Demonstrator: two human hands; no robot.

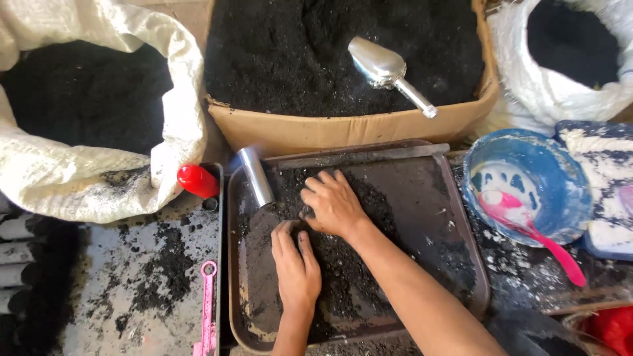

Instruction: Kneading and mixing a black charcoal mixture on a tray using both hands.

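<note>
Dark, crumbly soil (343, 264) is pressed under both hands on a brown tray (461, 231). The left hand (297, 270) is laid flat and open; the right hand (333, 204) is cupped, loosely curled over the soil, with a metal tube (256, 176) just beside it.

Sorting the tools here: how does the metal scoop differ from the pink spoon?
The metal scoop is shiny silver with a broad bowl and lies on the dark soil in the cardboard box. The pink spoon is slim plastic, resting in the blue bowl, handle over the rim. Neither is in a hand.
</note>
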